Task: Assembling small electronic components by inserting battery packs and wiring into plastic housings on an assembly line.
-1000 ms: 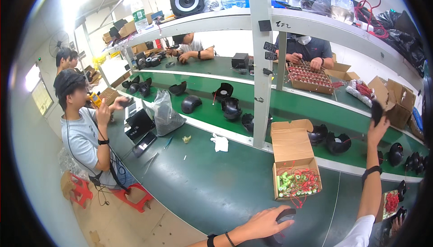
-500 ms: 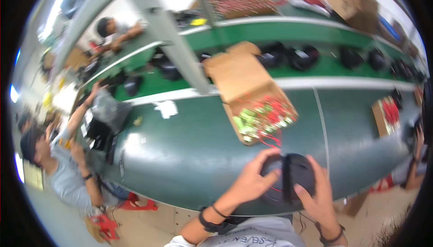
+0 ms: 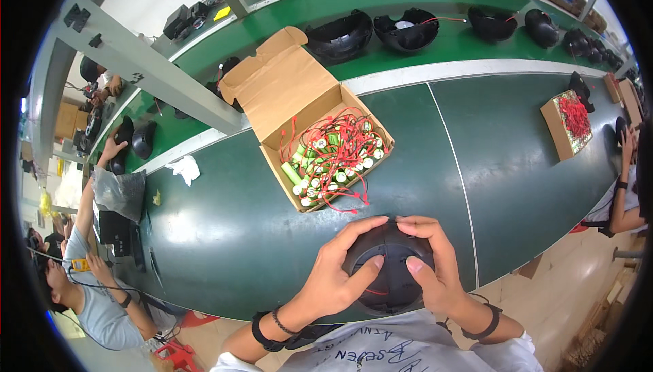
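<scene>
Close to the table's near edge, both of my hands grip a round black plastic shell (image 3: 389,290). A seam runs down its middle, and a thin red wire shows at its left part. My left hand (image 3: 338,271) wraps the left side, thumb on top near the seam. My right hand (image 3: 437,268) is curled round the right side, its thumb also on top. The fingertips of both hands meet the shell's far rim. Just beyond lies an open cardboard box (image 3: 277,117) of green cylindrical batteries (image 3: 292,173) with red and black leads; some leads hang over its front.
Black half shells (image 3: 407,30) line the green conveyor (image 3: 286,18) behind a pale rail. A second box of red-wired parts (image 3: 559,130) stands at the right, near another person's hands. A grey post (image 3: 156,73) rises at left; a worker sits beyond a plastic bag (image 3: 119,192).
My hands have turned the black shell: a dark upright strip stood at its middle before, and a rounded top with a seam faces up now. The whole view has shifted.
</scene>
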`<move>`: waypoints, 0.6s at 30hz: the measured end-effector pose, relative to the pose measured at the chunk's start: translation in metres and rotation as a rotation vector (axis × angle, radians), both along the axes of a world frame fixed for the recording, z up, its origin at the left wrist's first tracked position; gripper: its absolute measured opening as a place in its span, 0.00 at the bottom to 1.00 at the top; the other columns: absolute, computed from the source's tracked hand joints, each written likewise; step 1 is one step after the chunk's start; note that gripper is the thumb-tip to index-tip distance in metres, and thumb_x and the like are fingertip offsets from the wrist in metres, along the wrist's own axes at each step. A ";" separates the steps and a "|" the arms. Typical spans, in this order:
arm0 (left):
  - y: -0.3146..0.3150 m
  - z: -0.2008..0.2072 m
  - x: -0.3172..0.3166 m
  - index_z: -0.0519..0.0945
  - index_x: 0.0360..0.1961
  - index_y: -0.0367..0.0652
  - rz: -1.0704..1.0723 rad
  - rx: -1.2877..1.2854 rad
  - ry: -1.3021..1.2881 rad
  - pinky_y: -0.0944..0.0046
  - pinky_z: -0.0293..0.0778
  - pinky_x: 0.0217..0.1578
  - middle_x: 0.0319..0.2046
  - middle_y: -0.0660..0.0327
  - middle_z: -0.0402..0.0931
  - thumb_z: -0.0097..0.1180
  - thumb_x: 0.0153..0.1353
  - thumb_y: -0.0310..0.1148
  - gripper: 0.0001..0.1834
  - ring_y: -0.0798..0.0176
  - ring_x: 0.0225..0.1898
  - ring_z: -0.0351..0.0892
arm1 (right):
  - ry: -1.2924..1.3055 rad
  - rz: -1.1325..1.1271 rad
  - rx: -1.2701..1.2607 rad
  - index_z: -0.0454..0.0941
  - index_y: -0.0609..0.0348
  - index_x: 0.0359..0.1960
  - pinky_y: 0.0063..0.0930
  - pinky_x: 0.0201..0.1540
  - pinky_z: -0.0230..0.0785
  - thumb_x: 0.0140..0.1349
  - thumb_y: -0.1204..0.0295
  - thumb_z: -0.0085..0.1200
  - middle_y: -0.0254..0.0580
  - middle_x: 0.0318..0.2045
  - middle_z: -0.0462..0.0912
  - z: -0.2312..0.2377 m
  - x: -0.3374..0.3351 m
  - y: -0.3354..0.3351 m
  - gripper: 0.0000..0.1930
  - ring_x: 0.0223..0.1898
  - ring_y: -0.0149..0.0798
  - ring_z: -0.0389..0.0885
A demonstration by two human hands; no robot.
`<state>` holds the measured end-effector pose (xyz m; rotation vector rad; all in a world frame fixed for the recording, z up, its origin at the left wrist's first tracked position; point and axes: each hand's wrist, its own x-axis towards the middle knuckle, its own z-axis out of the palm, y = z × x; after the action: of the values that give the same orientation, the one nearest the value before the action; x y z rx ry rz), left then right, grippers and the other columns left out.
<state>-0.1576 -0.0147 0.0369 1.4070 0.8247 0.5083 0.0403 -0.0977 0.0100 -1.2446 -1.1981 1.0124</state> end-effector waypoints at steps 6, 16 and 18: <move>0.003 -0.009 0.003 0.77 0.68 0.31 0.039 0.164 -0.029 0.53 0.70 0.69 0.66 0.43 0.78 0.57 0.69 0.31 0.28 0.49 0.68 0.78 | 0.340 -0.059 -0.129 0.78 0.70 0.57 0.41 0.72 0.64 0.77 0.66 0.49 0.63 0.66 0.78 0.003 -0.009 0.005 0.19 0.67 0.48 0.77; 0.014 -0.015 0.002 0.80 0.62 0.23 0.042 0.259 -0.026 0.49 0.75 0.66 0.63 0.32 0.79 0.50 0.72 0.39 0.28 0.37 0.63 0.83 | 0.159 -0.020 -0.086 0.77 0.70 0.56 0.47 0.70 0.67 0.74 0.65 0.50 0.71 0.64 0.78 0.001 0.000 0.011 0.19 0.65 0.58 0.80; 0.008 -0.023 0.001 0.82 0.59 0.20 0.068 0.252 -0.127 0.47 0.75 0.67 0.60 0.29 0.80 0.47 0.74 0.40 0.29 0.36 0.63 0.83 | 0.047 0.081 -0.124 0.70 0.67 0.56 0.54 0.70 0.68 0.81 0.50 0.42 0.72 0.64 0.74 0.006 0.006 0.013 0.27 0.67 0.62 0.77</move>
<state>-0.1568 -0.0064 0.0144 1.5625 0.7256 0.7673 0.0468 -0.0849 0.0155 -1.2693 -1.1718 1.1849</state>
